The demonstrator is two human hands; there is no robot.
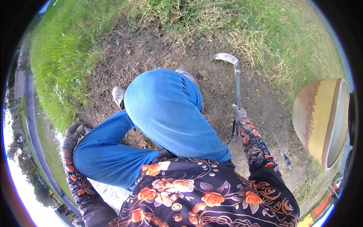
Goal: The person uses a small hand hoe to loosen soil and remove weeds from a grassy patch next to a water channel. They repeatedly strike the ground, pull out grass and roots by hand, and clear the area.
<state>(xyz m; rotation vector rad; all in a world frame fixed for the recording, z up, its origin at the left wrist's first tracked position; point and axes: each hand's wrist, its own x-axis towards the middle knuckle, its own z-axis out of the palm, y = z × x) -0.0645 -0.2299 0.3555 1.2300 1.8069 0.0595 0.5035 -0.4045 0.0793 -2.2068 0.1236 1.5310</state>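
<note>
My right hand [240,114], in a grey glove, grips the handle of a sickle [237,82] whose shaft points away from me. Its curved blade [227,57] hooks to the left over bare soil [158,48], near the cut grass. My left hand [73,137], also gloved, is beside my bent left knee at the left. Its fingers curl towards the leg around something greyish that I cannot make out. A knife with a dark handle [287,161] lies on the ground to the right of my right forearm.
A large glazed pot [312,119], brown and yellow, lies on its side at the right. Tall green grass [62,71] borders the soil at the left, with dry and green grass [241,25] ahead. A paved road [37,136] runs along the far left.
</note>
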